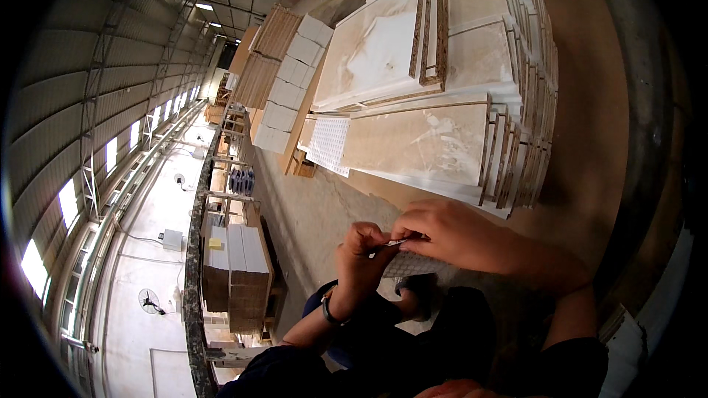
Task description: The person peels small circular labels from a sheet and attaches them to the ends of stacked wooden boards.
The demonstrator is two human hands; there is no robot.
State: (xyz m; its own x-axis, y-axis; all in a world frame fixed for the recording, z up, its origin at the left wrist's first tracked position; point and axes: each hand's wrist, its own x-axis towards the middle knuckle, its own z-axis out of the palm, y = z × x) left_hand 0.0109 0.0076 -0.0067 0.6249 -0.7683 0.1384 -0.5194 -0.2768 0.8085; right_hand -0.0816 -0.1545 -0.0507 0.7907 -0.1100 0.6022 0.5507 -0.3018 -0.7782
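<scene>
My left hand [361, 254] and my right hand [453, 234] meet in front of my body, both with fingers pinched. Between their fingertips is a small thin pale piece [398, 242], mostly covered by the fingers. A grey-white sheet with a dotted pattern [420, 267] shows just under the hands; whether they hold it I cannot tell. A dark band circles my left wrist. Beyond the hands, a white sheet covered in rows of small round dots [329, 144] lies at the left edge of a stack of boards [417, 140].
The stacked white-and-brown panels [369, 44] rise on a large brown sheet [590, 103]. Further stacks [291, 81] stand behind on the left. A board pile [240, 273] lies left of my arm. Wall fans [150, 301] hang far left. A shoe [420, 295] shows below my hands.
</scene>
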